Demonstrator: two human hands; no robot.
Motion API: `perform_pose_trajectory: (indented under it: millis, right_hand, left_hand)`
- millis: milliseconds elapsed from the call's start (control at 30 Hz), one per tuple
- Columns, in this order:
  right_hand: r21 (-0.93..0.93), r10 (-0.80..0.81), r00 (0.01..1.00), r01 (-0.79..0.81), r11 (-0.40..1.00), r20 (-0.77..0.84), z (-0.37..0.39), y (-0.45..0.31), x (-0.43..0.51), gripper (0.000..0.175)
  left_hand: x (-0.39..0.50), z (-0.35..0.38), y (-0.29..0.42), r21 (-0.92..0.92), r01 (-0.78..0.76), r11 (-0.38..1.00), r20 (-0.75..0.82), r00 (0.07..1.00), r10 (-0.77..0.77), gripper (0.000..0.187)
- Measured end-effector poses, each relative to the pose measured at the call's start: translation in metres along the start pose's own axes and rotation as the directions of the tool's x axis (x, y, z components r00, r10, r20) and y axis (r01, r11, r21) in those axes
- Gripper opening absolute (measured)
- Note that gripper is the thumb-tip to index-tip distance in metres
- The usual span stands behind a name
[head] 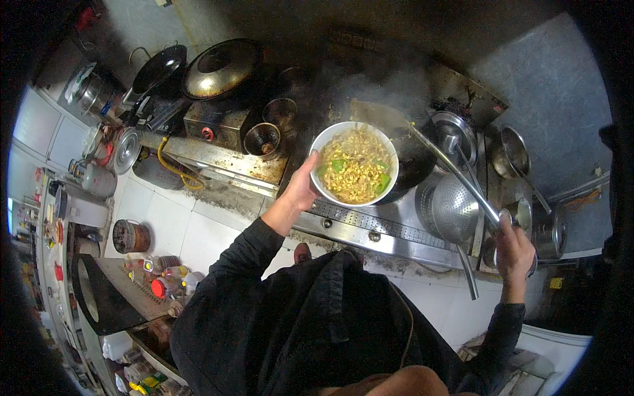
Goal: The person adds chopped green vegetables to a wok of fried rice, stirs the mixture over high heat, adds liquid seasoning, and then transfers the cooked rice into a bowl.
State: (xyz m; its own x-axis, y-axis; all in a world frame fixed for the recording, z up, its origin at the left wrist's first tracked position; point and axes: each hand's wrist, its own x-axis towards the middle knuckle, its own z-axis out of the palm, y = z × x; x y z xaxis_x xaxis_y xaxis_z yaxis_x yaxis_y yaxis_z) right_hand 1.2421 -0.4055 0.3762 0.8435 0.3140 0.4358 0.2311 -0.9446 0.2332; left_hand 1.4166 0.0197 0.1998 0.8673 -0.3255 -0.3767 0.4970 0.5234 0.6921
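Note:
My left hand (296, 190) grips the left side of a white bowl (396, 171), thumb at its rim. Stir-fried bean sprouts (354, 168) with green pepper pieces fill the bowl, which is held above the near side of a dark wok (420, 166). To the right, my right hand (516, 252) is closed around the handle end of a long metal wok spatula (458, 179). Its broad blade (380, 113) is just beyond the bowl, over the wok. Steam blurs the far side of the wok, and the bowl hides part of its near side.
Right of the wok are a perforated skimmer (454, 210), a ladle (449, 142) and a steel pan (514, 148). The stove's steel front (396, 243) runs before me. A domed wok lid (223, 69) stands back left; a bucket (131, 236) sits on the floor.

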Motion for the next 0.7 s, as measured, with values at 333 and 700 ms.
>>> perform_pose_trajectory:
  millis: [333, 700]
  right_hand:
    - [-0.077, -0.168, 0.986, 0.166, 0.983, -0.016, -0.011, -0.001, 0.045, 0.048]
    - [-0.008, 0.017, 0.996, -0.016, 1.0, 0.084, -0.015, -0.013, 0.007, 0.046]
  left_hand:
    - [-0.003, -0.001, 0.01, 0.1, -0.008, 0.995, 0.024, 1.0, 0.006, 0.07]
    - [0.003, -0.008, -0.024, -0.162, -0.088, 0.983, 0.01, 0.996, 0.091, 0.069]
